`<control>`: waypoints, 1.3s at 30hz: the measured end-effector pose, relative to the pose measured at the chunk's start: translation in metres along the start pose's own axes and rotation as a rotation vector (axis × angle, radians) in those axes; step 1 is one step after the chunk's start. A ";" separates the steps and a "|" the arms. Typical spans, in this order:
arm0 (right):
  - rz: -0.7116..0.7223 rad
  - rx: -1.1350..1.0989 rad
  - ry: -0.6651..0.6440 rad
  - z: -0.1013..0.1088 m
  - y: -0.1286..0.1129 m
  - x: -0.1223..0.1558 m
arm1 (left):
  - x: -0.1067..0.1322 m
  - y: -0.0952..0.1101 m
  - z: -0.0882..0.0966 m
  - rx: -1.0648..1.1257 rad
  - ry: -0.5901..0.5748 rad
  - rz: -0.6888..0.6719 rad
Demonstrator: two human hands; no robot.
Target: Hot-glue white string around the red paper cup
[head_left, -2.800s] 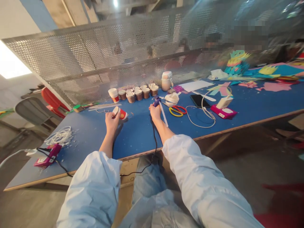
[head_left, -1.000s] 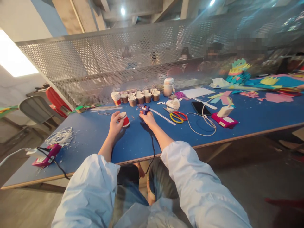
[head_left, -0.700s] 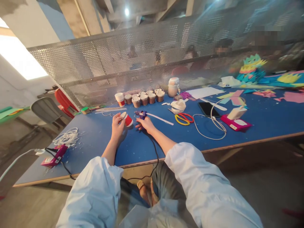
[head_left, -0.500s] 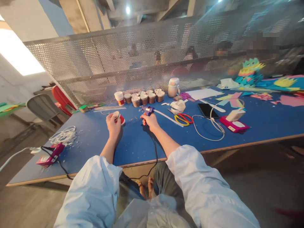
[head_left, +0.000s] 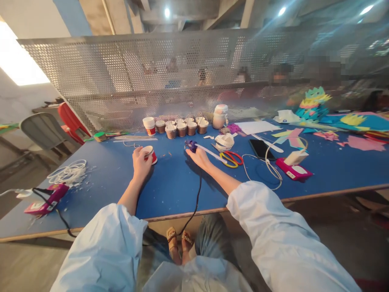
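My left hand [head_left: 141, 164] is closed around a small red-and-white paper cup [head_left: 154, 157], which stands on the blue table with its white rim up. My fingers are at the rim. To the right, my right hand [head_left: 199, 159] grips a purple glue gun [head_left: 191, 144] low over the table. A long whitish glue stick [head_left: 212, 153] sticks out of its back, and its black cord [head_left: 198, 194] runs down over the table edge. Behind both hands stand a stack of paper cups [head_left: 149, 126] and several brown-filled cups [head_left: 181, 129].
Red-and-yellow scissors [head_left: 232, 159], a white tape roll [head_left: 225, 142], a phone [head_left: 261, 149] and a pink power block [head_left: 293, 169] lie rightward. A lidded jar [head_left: 220, 117] stands behind. Left are coiled white cord [head_left: 68, 171] and another pink block [head_left: 47, 199]. A perforated metal screen [head_left: 136, 81] borders the back.
The view has shifted a little. The cup, tilted before, now stands more upright in my left hand. My right hand has moved the glue gun slightly to the right, away from the cup.
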State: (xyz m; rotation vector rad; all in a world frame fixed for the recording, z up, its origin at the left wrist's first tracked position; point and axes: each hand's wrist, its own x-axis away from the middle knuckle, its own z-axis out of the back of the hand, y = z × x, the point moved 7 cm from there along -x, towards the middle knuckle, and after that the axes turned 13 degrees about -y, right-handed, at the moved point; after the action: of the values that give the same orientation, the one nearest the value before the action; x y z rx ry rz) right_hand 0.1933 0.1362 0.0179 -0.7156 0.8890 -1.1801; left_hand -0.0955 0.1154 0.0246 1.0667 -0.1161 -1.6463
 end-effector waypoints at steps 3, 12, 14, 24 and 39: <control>0.002 0.176 -0.033 -0.003 0.011 0.009 | 0.000 0.000 -0.004 -0.002 -0.024 -0.014; 0.015 0.491 -0.107 -0.009 0.016 0.014 | 0.005 0.002 -0.007 -0.040 -0.097 -0.020; 0.009 0.531 -0.109 -0.009 0.015 0.014 | 0.005 0.001 -0.008 -0.030 -0.098 -0.002; -0.034 0.697 0.004 0.000 0.004 0.017 | 0.012 0.014 -0.025 0.060 -0.179 0.050; -0.074 0.766 -0.087 -0.005 0.009 0.017 | 0.014 0.019 -0.046 0.282 -0.171 0.152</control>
State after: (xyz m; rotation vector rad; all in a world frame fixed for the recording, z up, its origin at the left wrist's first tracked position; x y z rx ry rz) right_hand 0.1954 0.1216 0.0043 -0.1690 0.2840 -1.4127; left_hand -0.0499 0.1165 0.0004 1.0956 -0.5423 -1.6110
